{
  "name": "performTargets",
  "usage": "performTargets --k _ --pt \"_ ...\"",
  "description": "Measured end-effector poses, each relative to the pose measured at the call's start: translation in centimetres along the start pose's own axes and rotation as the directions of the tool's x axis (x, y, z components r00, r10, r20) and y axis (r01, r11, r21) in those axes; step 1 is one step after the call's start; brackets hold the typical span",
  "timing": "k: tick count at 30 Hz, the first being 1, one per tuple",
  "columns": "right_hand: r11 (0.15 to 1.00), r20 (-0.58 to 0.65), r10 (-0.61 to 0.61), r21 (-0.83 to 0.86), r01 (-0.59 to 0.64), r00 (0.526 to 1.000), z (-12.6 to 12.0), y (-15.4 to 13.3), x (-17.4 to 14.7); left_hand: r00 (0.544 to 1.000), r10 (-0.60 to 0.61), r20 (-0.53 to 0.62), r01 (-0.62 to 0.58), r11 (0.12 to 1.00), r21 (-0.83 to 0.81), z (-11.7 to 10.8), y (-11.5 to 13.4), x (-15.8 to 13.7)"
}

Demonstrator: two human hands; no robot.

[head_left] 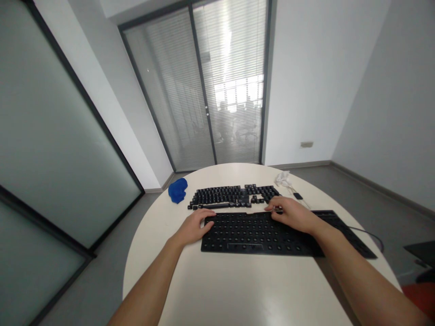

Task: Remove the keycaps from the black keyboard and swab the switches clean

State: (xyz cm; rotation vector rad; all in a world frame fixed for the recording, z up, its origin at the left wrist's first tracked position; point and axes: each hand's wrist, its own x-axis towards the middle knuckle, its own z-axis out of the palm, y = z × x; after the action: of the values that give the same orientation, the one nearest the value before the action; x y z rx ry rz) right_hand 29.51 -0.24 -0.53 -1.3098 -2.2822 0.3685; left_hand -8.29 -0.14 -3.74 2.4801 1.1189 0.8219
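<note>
A black keyboard [251,233] stripped of its keycaps lies flat on the round table. At its upper left corner is my left hand [193,227], gripping the edge with the thumb over the front and the fingers along the top. My right hand [290,213] rests over the keyboard's far edge, right of the middle, with thumb and fingers pinched together. Whatever sits between those fingertips is too small to make out. Behind the keyboard, loose black keycaps [220,194] are laid out in rows, a long space bar [215,206] in front.
The pale table [258,285] has a curved edge all round. A blue cloth [177,190] lies at the back left. At the back right are a crumpled white item [282,178] and a small black piece [297,196]. A cable [372,233] leaves the keyboard's right side.
</note>
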Motion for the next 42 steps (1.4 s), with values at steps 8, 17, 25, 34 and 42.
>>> performTargets --k 8,17,25,34,42 --pt "0.999 0.004 0.032 -0.017 -0.032 0.999 -0.2 0.0 -0.1 1.0 -0.004 -0.004 0.004 1.0 0.001 0.1 -0.3 0.0" --pt "0.998 -0.011 0.05 -0.033 -0.05 0.999 -0.5 0.3 -0.2 1.0 -0.005 -0.002 0.005 1.0 -0.002 0.2 -0.5 -0.2" --pt "0.997 -0.022 0.077 -0.028 -0.077 0.997 -0.4 0.8 -0.4 1.0 0.003 -0.006 -0.003 1.0 -0.006 0.1 -0.5 -0.2" --pt "0.994 -0.005 0.085 -0.07 -0.085 0.996 -0.6 1.3 -0.4 1.0 -0.001 -0.006 0.001 1.0 -0.011 0.1 -0.5 -0.2" --pt "0.983 -0.081 0.059 -0.169 -0.072 0.995 -0.9 0.2 -0.2 1.0 -0.003 -0.011 0.003 1.0 -0.012 0.2 -0.6 -0.2"
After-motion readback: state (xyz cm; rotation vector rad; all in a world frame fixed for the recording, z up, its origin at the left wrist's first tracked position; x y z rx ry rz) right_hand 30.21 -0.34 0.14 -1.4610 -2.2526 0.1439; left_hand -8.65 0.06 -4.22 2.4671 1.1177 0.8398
